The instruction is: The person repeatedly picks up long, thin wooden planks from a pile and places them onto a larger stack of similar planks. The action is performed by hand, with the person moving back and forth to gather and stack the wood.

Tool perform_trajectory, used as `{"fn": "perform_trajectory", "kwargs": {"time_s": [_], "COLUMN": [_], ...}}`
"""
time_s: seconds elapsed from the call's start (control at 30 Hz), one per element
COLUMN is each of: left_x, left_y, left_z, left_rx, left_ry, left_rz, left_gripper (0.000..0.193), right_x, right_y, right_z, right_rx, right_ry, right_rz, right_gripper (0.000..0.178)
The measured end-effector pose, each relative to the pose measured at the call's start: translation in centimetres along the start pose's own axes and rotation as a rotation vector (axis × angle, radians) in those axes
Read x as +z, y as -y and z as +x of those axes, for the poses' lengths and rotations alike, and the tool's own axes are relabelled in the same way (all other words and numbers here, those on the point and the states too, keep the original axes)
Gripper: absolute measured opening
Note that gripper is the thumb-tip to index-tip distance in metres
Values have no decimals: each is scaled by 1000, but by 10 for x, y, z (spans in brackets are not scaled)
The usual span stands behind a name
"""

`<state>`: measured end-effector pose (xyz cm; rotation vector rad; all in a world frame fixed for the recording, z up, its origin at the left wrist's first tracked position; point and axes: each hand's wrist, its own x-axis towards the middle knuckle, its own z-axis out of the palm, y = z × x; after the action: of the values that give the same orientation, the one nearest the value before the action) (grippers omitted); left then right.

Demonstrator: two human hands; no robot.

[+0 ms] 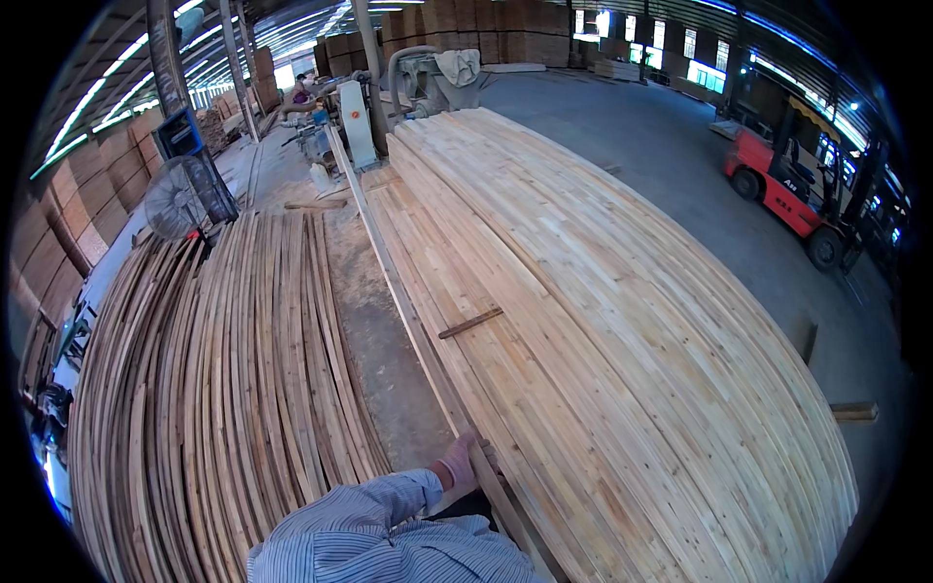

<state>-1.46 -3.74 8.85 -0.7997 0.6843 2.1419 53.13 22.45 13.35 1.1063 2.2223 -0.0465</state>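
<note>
My left hand (pixel 457 462), in a pale pinkish glove, is closed round a long narrow wooden strip (pixel 397 296). The strip runs along the left side of a broad stack of pale planks (pixel 603 321), from my body toward a machine (pixel 357 124) at the far end. A striped sleeve (pixel 403 493) leads to this hand. I cannot see my right hand. Across the lower planks lies a short dark stick (pixel 471 324), apart from my hand.
Many thin brown strips (pixel 224 389) lie piled at the left, with a fan (pixel 180 197) behind them. Sawdust covers the narrow gap between the piles. A red forklift (pixel 782 189) stands at the right. Another person (pixel 300 89) is far back, near the machines.
</note>
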Motion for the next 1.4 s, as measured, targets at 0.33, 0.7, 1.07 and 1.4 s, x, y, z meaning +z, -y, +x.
{"fn": "perform_trajectory", "kwargs": {"time_s": [0.33,0.7,1.07,1.4], "left_x": [-64,-55,-80,-42], "left_y": [-84,-3,59,-13], "left_z": [66,1,14,4], "left_rx": [92,-188,-152,54], "left_ry": [-2,413,325,104], "left_rz": [-85,109,159,-209], "left_gripper": [41,64,31,78], "right_x": [-104,-93,-146,-139], "right_y": [79,195,305,171], "right_z": [-7,75,84,21], "right_rx": [-110,-404,-720,-492], "right_ry": [41,95,-74,-27], "right_rz": [125,365,584,531], "right_gripper": [44,77,50,53]}}
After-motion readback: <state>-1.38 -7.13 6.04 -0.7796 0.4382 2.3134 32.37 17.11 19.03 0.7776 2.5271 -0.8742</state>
